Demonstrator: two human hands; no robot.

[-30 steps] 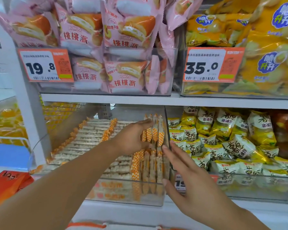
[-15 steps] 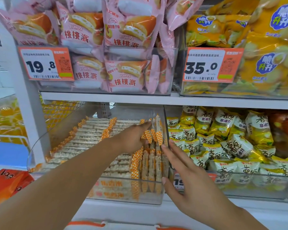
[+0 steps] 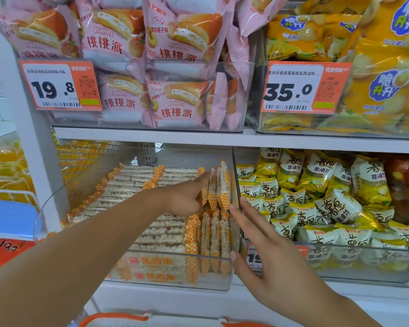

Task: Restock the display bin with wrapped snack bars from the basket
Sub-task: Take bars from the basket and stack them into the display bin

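Note:
A clear display bin [image 3: 151, 283] on the lower shelf holds several wrapped snack bars [image 3: 151, 232] with orange checked ends, lying in flat rows. A few more bars [image 3: 223, 182] stand on edge along its right wall. My left hand [image 3: 184, 199] reaches into the bin, its straight fingers pressing the left side of those upright bars. My right hand [image 3: 265, 244] is open with fingers spread, its fingertips at the bin's right wall near the front corner. Only the basket's orange rim [image 3: 118, 317] shows at the bottom edge.
Right of the bin stands another clear bin [image 3: 364, 267] of yellow and white snack packs. The shelf above [image 3: 151, 135] carries pink cake packs [image 3: 175, 100] and yellow bags [image 3: 383, 86] behind price tags. A white shelf upright [image 3: 31, 149] stands at the left.
My left hand slid slightly deeper and right, pushing the standing bars closer to the bin's right wall. My right hand stays at the wall, barely moved.

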